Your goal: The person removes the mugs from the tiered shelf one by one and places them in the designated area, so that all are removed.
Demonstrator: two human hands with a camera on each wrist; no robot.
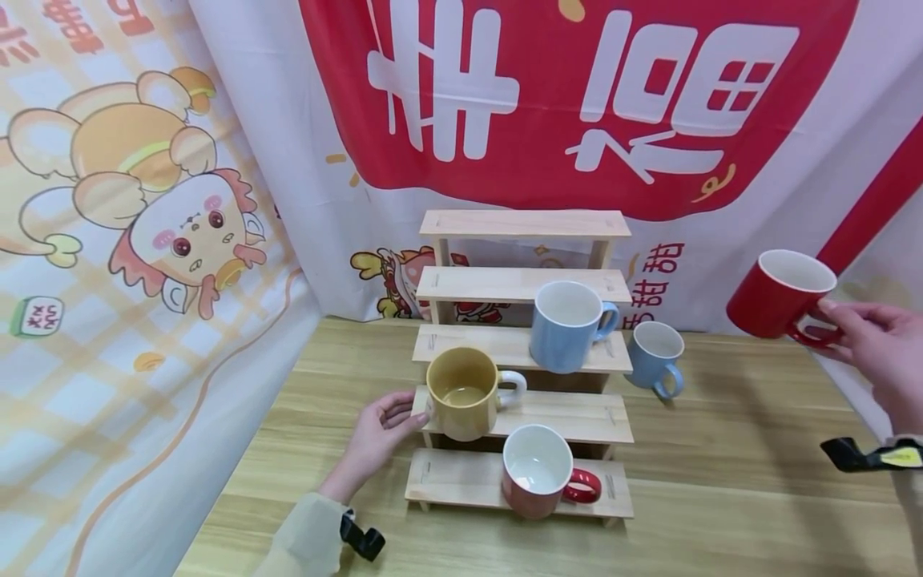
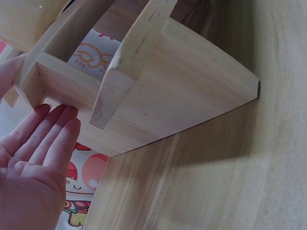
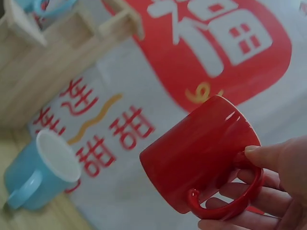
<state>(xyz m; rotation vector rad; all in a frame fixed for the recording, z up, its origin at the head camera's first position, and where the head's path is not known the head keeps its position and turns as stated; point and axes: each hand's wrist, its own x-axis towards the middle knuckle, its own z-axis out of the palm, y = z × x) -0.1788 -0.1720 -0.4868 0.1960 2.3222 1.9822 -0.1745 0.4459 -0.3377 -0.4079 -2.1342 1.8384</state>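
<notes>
At the right of the head view, my right hand (image 1: 876, 344) holds a red mug (image 1: 779, 295) by its handle, up off the table. The right wrist view shows the thumb on top of the handle and fingers through and under it. My left hand (image 1: 382, 437) is at the left edge of a wooden step shelf (image 1: 562, 417), thumb above one step and fingers (image 2: 53, 134) against its underside. Close to that thumb, a yellow mug (image 1: 461, 421) with a white handle stands on the same step. A red mug with white inside (image 1: 534, 489) is on the lowest step.
A light blue mug (image 1: 566, 332) stands on the middle step. Another, smaller blue mug (image 1: 652, 361) is on the wooden table (image 1: 721, 497), right of the shelf. Printed cloth (image 1: 252, 80) hangs behind and along the left side.
</notes>
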